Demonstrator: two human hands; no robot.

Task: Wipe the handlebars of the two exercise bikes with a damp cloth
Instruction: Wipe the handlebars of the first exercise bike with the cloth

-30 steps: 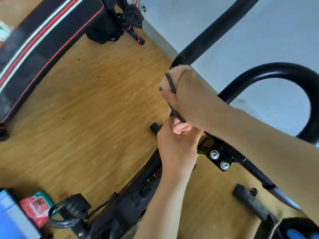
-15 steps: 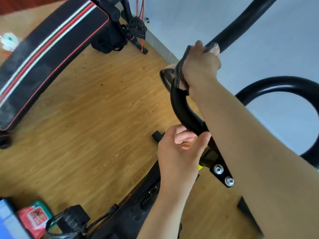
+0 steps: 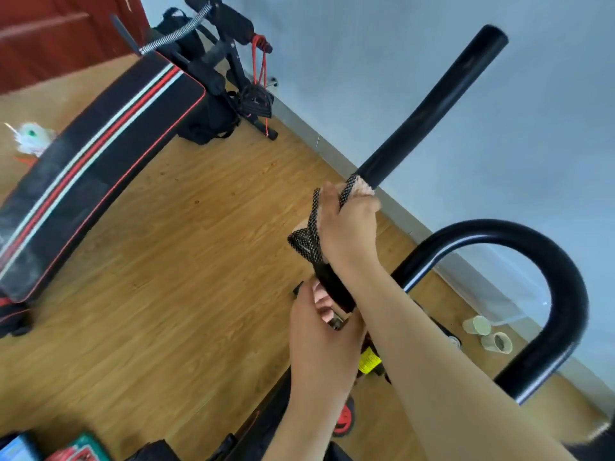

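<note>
The right hand (image 3: 346, 227) grips a peach cloth with black-and-white woven edging (image 3: 307, 239) — wrapped around the straight black foam handlebar (image 3: 429, 111). Just nearer, the left hand (image 3: 319, 334) clasps the same bar's base.

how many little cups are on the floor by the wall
2. One cup stands near the wall under the curved handlebar; the other cup lies beside it, just nearer. Others may hide behind the arm.

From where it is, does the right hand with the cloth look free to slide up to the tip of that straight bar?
Probably yes: the right hand grips the cloth around the bar, and nothing sits on the bar above it.
</note>
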